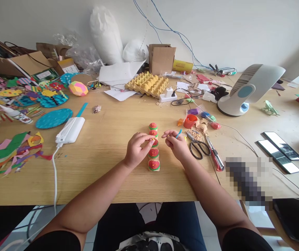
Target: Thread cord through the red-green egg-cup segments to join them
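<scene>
A row of several small red-and-green clay pieces [154, 153] runs away from me on the wooden table [107, 139]. My left hand [136, 149] hovers at the row's left side, its fingers pinched on a tiny yellow bit near the middle piece. My right hand [175, 142] is just right of the row, fingers curled round a small blue tool [179, 133]. The two hands nearly meet above the row.
Black scissors [198, 146] and a red craft knife [215, 156] lie right of my hand, clay lumps [198, 118] behind them. A white fan [245, 89], two phones [280, 150], yellow egg tray [148, 83], white power bank [70, 129] and coloured paper scraps [10, 150] surround the work.
</scene>
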{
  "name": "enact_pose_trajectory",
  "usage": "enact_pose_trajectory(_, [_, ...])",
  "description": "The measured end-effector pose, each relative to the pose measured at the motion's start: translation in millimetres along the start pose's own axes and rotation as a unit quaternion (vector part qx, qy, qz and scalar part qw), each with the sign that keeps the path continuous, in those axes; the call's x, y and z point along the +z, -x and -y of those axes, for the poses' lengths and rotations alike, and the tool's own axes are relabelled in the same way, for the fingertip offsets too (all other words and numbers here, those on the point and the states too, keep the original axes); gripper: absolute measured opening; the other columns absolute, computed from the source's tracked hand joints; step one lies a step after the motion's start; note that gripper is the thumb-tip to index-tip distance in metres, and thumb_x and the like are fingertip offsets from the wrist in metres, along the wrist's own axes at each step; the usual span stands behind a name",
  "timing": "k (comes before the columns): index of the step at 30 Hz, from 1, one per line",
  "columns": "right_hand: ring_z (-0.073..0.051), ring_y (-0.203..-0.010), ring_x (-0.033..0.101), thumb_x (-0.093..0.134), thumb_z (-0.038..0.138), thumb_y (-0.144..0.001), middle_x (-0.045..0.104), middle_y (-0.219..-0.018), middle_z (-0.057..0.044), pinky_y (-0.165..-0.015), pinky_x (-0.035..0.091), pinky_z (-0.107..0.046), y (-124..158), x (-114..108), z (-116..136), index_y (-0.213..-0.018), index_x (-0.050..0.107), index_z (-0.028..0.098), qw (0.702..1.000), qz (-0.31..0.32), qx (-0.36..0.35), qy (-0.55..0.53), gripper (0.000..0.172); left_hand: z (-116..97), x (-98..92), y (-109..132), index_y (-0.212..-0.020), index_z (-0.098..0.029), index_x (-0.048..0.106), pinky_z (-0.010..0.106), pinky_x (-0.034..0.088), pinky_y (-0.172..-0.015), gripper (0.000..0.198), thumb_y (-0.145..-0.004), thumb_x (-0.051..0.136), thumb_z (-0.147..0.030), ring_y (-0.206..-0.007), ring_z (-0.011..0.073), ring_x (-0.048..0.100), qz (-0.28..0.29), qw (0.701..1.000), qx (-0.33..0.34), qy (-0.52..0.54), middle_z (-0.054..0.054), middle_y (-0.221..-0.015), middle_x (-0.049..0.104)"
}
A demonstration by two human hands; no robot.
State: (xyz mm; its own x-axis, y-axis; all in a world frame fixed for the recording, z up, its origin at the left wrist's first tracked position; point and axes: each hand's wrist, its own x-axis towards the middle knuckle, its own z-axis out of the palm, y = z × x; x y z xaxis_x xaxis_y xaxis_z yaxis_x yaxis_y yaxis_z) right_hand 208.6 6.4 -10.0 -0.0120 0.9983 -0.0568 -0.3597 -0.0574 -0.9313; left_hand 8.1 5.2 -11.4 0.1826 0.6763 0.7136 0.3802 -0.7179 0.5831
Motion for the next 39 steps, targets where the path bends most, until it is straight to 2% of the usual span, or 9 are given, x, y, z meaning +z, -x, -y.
enact_pose_trajectory(6, [-0.006, -0.053, 0.035, 0.073, 0.032, -0.072, 0.055, -0.067, 0.002, -0.052, 0.018, -0.025, 4.9, 3.1, -1.4, -0.085, 0.069, 0.015, 0.993, 0.091, 0.070, 0.004, 0.021, 0.3, -0.9, -0.6, -0.098, -0.022, 0.073, 0.032, 0.053, -0.081, 0.008, -0.095, 0.066, -0.024, -0.087, 0.0155, 0.066, 0.027, 0.999, 0.022, -0.002, 0.003, -0.093, 0.073])
enact_pose_trajectory(9, [-0.007, -0.052, 0.031, 0.072, 0.047, -0.079, 0.048, -0.063, 0.004, -0.051, 0.016, -0.026, 7.5, 3.4, -1.2, -0.085, 0.069, 0.014, 0.986, 0.142, 0.074, 0.044, 0.033, 0.2, -1.5, -1.2, -0.099, -0.022, 0.073, 0.032, 0.052, -0.079, 0.008, -0.095, 0.067, -0.025, -0.084, 0.0155, 0.065, 0.034, 0.998, 0.047, -0.014, 0.003, -0.092, 0.074])
enact_pose_trajectory(13, [-0.007, -0.053, 0.028, 0.077, 0.058, -0.076, 0.041, -0.058, 0.006, -0.051, 0.017, -0.026, 10.2, 5.5, -0.8, -0.081, 0.067, 0.015, 0.975, 0.182, 0.069, 0.103, 0.044, -0.1, -0.7, -1.2, -0.100, -0.024, 0.074, 0.031, 0.052, -0.078, 0.009, -0.092, 0.071, -0.024, -0.083, 0.0153, 0.065, 0.044, 0.995, 0.085, -0.038, 0.002, -0.091, 0.075])
enact_pose_trajectory(20, [-0.009, -0.060, 0.038, 0.081, 0.053, -0.072, 0.055, -0.066, 0.002, -0.055, 0.024, -0.026, 10.4, 7.4, -1.5, -0.081, 0.071, 0.015, 0.975, 0.156, 0.029, 0.155, 0.041, 0.3, 1.0, -1.0, -0.099, -0.025, 0.074, 0.031, 0.052, -0.077, 0.010, -0.090, 0.072, -0.020, -0.083, 0.0163, 0.064, 0.063, 0.992, 0.093, -0.050, 0.002, -0.091, 0.074])
enact_pose_trajectory(26, [-0.008, -0.052, 0.028, 0.073, 0.046, -0.080, 0.043, -0.057, 0.006, -0.051, 0.018, -0.026, 8.0, 4.1, -3.2, -0.075, 0.062, 0.018, 0.986, 0.134, 0.037, 0.091, 0.031, -2.6, 1.6, -1.3, -0.108, -0.024, 0.072, 0.032, 0.053, -0.080, 0.017, -0.092, 0.068, -0.019, -0.085, 0.0163, 0.066, 0.063, 0.996, 0.050, -0.029, 0.002, -0.093, 0.074])
enact_pose_trajectory(32, [-0.008, -0.048, 0.024, 0.063, 0.058, -0.086, 0.033, -0.049, 0.006, -0.051, 0.015, -0.030, 6.8, 3.8, -0.9, -0.051, 0.043, 0.020, 0.987, 0.100, 0.009, 0.124, 0.055, -1.5, 2.5, -0.4, -0.105, -0.024, 0.072, 0.032, 0.053, -0.083, 0.016, -0.094, 0.065, -0.017, -0.088, 0.0159, 0.066, 0.057, 0.998, 0.030, -0.017, 0.001, -0.093, 0.074])
enact_pose_trajectory(34, [-0.008, -0.049, 0.024, 0.065, 0.062, -0.084, 0.033, -0.050, 0.006, -0.051, 0.015, -0.029, 7.1, 4.8, 0.1, -0.056, 0.052, 0.019, 0.986, 0.092, 0.009, 0.137, 0.053, -0.8, 2.7, -0.1, -0.105, -0.025, 0.073, 0.033, 0.054, -0.083, 0.016, -0.094, 0.064, -0.016, -0.088, 0.0159, 0.066, 0.057, 0.998, 0.028, -0.015, 0.001, -0.093, 0.074])
enact_pose_trajectory(36, [-0.008, -0.051, 0.026, 0.073, 0.061, -0.077, 0.040, -0.054, 0.007, -0.051, 0.016, -0.028, 7.1, 5.5, 0.6, -0.074, 0.064, 0.018, 0.988, 0.082, 0.013, 0.133, 0.044, -0.4, 2.9, 0.1, -0.105, -0.025, 0.073, 0.033, 0.054, -0.083, 0.016, -0.094, 0.064, -0.017, -0.088, 0.0161, 0.066, 0.052, 0.998, 0.030, -0.014, 0.002, -0.094, 0.074])
enact_pose_trajectory(39, [-0.008, -0.052, 0.028, 0.080, 0.056, -0.071, 0.046, -0.058, 0.006, -0.051, 0.017, -0.027, 6.3, 4.5, -0.3, -0.090, 0.070, 0.018, 0.988, 0.077, 0.019, 0.129, 0.044, -0.2, 2.8, 0.1, -0.105, -0.025, 0.073, 0.033, 0.054, -0.083, 0.016, -0.094, 0.064, -0.017, -0.088, 0.0161, 0.066, 0.045, 0.998, 0.032, -0.014, 0.002, -0.095, 0.075])
